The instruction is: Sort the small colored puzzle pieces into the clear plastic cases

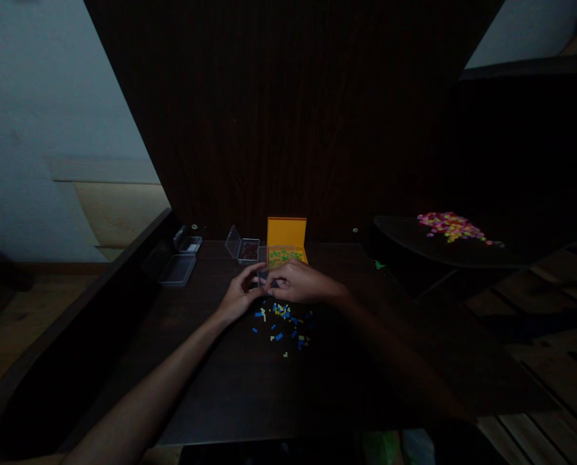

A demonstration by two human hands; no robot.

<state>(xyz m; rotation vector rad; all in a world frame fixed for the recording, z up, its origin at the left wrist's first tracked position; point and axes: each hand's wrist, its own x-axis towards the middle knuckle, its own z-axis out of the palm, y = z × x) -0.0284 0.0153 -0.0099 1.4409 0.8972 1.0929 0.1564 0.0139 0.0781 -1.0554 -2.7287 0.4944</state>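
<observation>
Two hands close together mid-frame: left hand point(242, 290) at left side of clear box point(262, 276), right hand point(298, 282) over its right, grip can't tell; loose bricks point(279, 336) just below both, yellow box point(287, 231) above

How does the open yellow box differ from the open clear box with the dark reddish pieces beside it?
The yellow box is opaque; the clear box is see-through.
The yellow box shows green pieces; the clear box, dark reddish pieces.
The yellow box looks larger than the clear box.
Both sit open on the table.
</observation>
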